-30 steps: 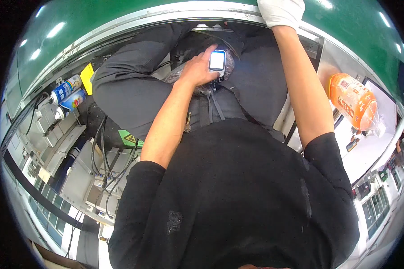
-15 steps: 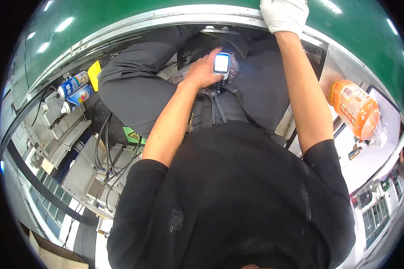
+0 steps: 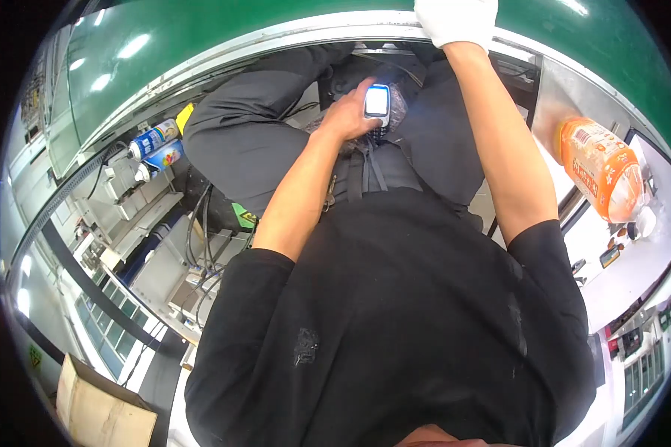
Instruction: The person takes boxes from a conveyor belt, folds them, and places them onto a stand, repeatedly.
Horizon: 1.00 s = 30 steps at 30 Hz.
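Observation:
My bare left hand [image 3: 345,117] is closed around a small keypad phone [image 3: 376,103], or a similar handheld device, with a bright screen above dark keys. It is held over my lap, with crumpled clear plastic [image 3: 397,112] around and behind it. My right hand [image 3: 457,18], in a white glove, rests at the edge of the green tabletop [image 3: 291,13]. The top of the picture cuts off its fingers. Dark trousers [image 3: 235,141] cover my legs beneath the table edge.
An orange-labelled bottle [image 3: 600,167] lies on the right, by a white surface. Two spray cans [image 3: 156,139] sit at the left near a yellow piece [image 3: 185,118]. Black cables [image 3: 197,231] hang below them. A cardboard box [image 3: 101,410] stands at lower left.
The camera view has shifted slightly, so the cans and bottle appear further right. My left hand keeps the phone over my lap, and the gloved hand stays at the table edge.

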### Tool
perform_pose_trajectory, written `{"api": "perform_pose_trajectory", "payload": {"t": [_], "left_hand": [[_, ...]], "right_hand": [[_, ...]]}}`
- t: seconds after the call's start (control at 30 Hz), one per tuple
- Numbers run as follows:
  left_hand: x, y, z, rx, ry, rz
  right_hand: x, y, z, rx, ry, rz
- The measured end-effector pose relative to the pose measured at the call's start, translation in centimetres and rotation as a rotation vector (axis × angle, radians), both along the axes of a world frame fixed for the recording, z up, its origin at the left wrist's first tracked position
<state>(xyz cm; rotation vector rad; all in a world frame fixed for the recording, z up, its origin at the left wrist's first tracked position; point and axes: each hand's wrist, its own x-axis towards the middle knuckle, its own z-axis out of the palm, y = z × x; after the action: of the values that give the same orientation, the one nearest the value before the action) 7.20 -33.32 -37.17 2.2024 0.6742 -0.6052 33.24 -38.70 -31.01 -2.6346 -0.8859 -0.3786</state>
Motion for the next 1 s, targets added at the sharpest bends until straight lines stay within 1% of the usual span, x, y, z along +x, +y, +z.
{"api": "perform_pose_trajectory", "payload": {"t": [0.13, 0.23, 0.37, 0.5, 0.73, 0.83, 1.0], "left_hand": [[0.3, 0.4, -0.4, 0.013, 0.001, -0.021], [-0.4, -1.2, -0.4, -0.025, 0.029, -0.014], [0.8, 0.3, 0.0, -0.026, 0.031, -0.023], [1.4, 0.4, -0.2, 0.003, 0.104, -0.054], [1.4, 0.3, 0.5, -0.021, 0.089, -0.047], [0.9, 0.0, 0.4, 0.051, 0.079, -0.067], [0.8, 0.4, 0.2, 0.032, 0.080, -0.096]], "right_hand": [[-0.1, -0.1, 1.1, 0.003, 0.019, -0.018], [-0.5, -0.5, 1.1, -0.016, 0.055, 0.001], [-0.4, -0.4, 1.3, -0.030, 0.089, 0.019], [-0.2, -0.3, 1.7, -0.065, 0.136, 0.037], [-0.9, 0.0, 3.5, -0.158, 0.357, 0.070], [-1.2, 0.3, 4.9, -0.202, 0.487, 0.037], [-2.8, 0.6, 6.5, -0.284, 0.610, -0.018]]}}
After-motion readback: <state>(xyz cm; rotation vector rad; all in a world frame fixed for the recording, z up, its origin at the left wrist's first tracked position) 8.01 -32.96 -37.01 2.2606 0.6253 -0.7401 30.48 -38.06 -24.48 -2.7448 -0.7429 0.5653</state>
